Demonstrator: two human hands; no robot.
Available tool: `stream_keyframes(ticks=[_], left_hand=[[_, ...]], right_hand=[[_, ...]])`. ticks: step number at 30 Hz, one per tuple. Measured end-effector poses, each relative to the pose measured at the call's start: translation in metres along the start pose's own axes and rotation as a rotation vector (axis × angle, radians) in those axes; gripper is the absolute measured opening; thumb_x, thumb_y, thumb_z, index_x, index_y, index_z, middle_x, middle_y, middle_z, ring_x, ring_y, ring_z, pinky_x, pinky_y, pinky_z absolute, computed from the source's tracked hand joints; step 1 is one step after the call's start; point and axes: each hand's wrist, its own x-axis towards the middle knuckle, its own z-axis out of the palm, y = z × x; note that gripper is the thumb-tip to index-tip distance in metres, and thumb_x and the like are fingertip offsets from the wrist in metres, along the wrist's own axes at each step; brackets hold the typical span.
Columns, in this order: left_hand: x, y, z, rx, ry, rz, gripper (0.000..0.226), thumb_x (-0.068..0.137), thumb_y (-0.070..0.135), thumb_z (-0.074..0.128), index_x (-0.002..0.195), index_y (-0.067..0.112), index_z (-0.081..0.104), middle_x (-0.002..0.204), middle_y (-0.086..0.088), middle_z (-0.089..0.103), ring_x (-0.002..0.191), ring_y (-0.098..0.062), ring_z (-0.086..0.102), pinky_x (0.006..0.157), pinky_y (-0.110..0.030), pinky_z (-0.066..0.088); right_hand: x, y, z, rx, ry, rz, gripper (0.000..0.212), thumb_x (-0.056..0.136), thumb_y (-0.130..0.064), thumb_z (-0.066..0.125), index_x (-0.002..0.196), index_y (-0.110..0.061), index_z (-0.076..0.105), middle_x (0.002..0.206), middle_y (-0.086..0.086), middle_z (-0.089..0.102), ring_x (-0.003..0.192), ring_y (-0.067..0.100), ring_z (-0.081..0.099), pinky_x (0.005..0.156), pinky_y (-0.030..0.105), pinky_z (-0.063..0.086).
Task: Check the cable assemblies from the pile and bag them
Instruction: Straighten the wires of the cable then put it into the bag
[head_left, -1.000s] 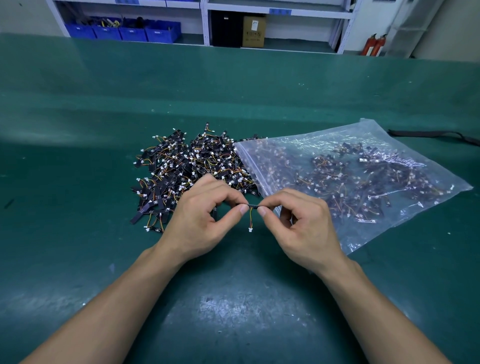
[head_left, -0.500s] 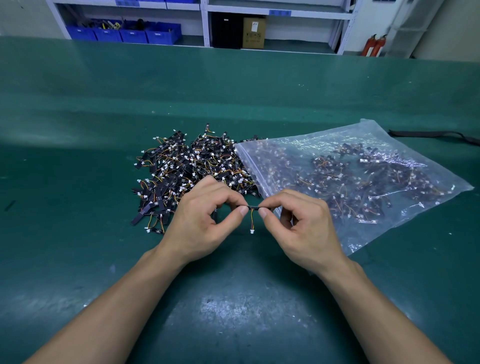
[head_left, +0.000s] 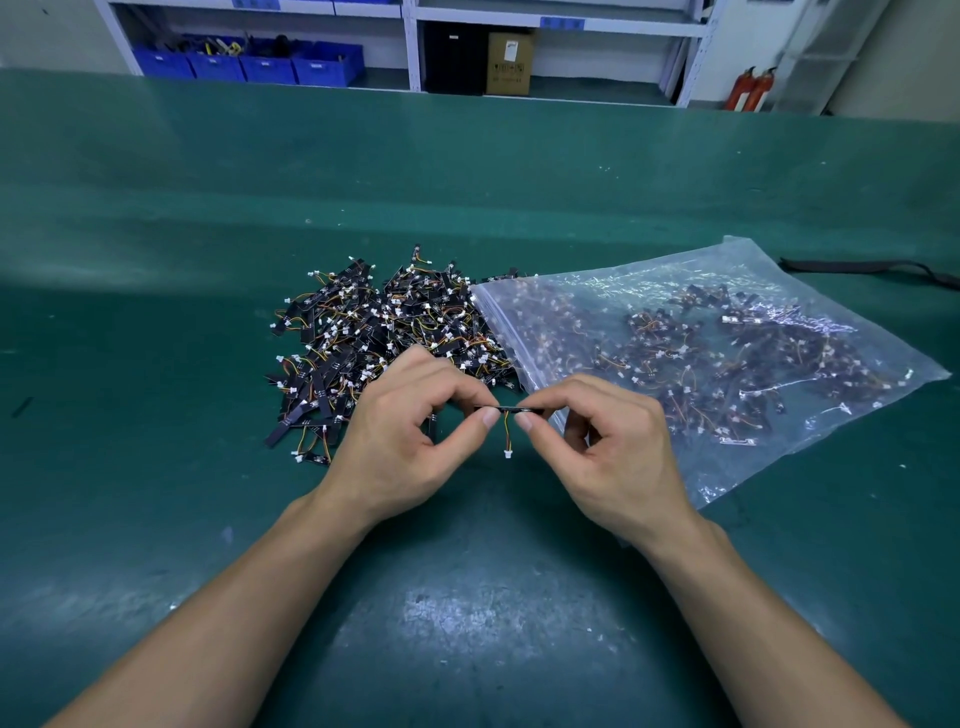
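A pile of small cable assemblies (head_left: 374, 332), black strips with orange and yellow wires and white plugs, lies on the green table. To its right lies a clear zip bag (head_left: 727, 353) holding several more, its open mouth facing the pile. In front of both, my left hand (head_left: 410, 441) and my right hand (head_left: 608, 447) pinch one cable assembly (head_left: 506, 426) between thumb and forefinger at either end of its black strip. Its short wire hangs down with a white plug at the tip.
The green table mat (head_left: 467, 597) stretches wide on all sides. A black strap (head_left: 872, 267) lies at the far right behind the bag. Beyond the table stand shelves with blue bins (head_left: 249, 65), a cardboard box (head_left: 509, 62) and red extinguishers (head_left: 748, 88).
Both hands stay in the same pinch on the one assembly. Its hanging wire has shifted only slightly.
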Motion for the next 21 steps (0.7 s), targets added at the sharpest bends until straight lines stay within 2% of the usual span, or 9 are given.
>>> stream_keyframes(ticks=[5,9,12,21], left_hand=[[0.0001,0.0003,-0.0015,-0.01,0.001,0.007,0.005,0.085,0.013,0.076,0.085,0.009,0.073,0.078,0.007,0.068,0.077,-0.017,0.056,0.072,-0.033,0.045],[0.0004,0.0004,-0.0004,-0.006,0.016,0.01,0.005,0.086,0.012,0.076,0.083,0.009,0.073,0.077,0.008,0.067,0.075,-0.014,0.054,0.072,-0.031,0.044],[0.0007,0.0002,0.0006,0.003,0.026,0.022,0.006,0.086,0.011,0.076,0.081,0.009,0.073,0.076,0.007,0.067,0.074,-0.015,0.054,0.071,-0.035,0.045],[0.0006,0.0021,-0.0009,-0.005,0.022,0.044,0.006,0.083,0.011,0.078,0.083,0.007,0.074,0.077,0.005,0.069,0.074,-0.017,0.056,0.07,-0.04,0.046]], right_hand=[[0.0,0.001,0.0005,-0.017,0.017,-0.029,0.002,0.088,-0.019,0.077,0.089,-0.017,0.076,0.079,-0.014,0.064,0.054,0.01,0.05,0.054,0.022,0.042],[-0.0005,0.0005,0.0002,-0.001,0.019,-0.024,0.002,0.088,-0.019,0.077,0.089,-0.018,0.076,0.08,-0.015,0.065,0.053,0.011,0.05,0.054,0.022,0.042],[-0.0009,-0.0004,-0.0004,0.021,0.015,-0.026,0.005,0.085,-0.019,0.077,0.09,-0.019,0.076,0.08,-0.018,0.064,0.051,0.011,0.048,0.053,0.021,0.04],[-0.0005,0.0004,-0.0005,0.004,0.024,-0.023,0.002,0.086,-0.016,0.078,0.088,-0.017,0.077,0.079,-0.012,0.066,0.053,0.011,0.05,0.052,0.026,0.043]])
